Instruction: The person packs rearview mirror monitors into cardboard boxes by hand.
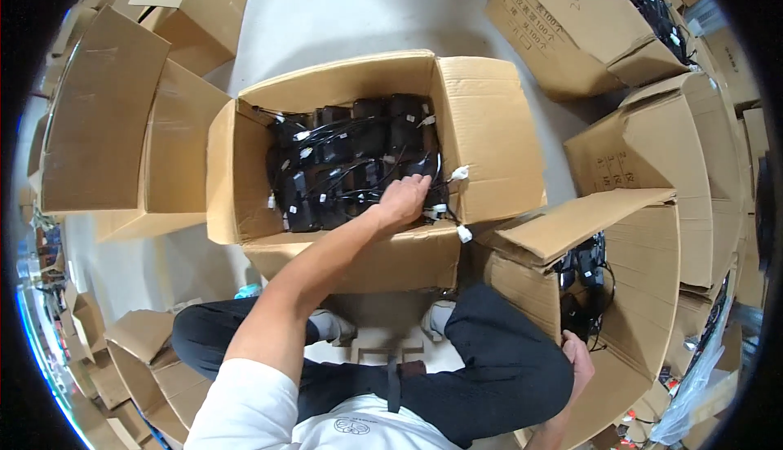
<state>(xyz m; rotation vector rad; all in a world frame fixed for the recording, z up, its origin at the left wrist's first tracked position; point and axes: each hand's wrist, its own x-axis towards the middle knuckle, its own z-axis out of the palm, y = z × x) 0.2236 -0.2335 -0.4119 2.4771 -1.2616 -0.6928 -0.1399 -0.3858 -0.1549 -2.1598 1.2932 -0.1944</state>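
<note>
Left hand (404, 199): it reaches far into the middle box (481, 136), fingers curled down on the black adapters (351, 164) at the right near corner. I cannot tell if it pinches one or only presses on them.
Right hand (577, 359): it rests on the near edge of the right box (644, 287), fingers bent over the cardboard, as if to keep the box steady. It holds no adapter.
Adapters: small black plastic blocks, smooth and a little shiny, with thin black cables and white plugs (459, 173). They lie close together in rows, which fills the box well.
Right box: more black adapters (583, 283) show in its dark gap.
Boxes: brown corrugated cardboard, matt, the flaps folded out so the hands can go in.
Person: sits on the grey floor (326, 9), black trousers (497, 360), knees just beside the middle box.
</note>
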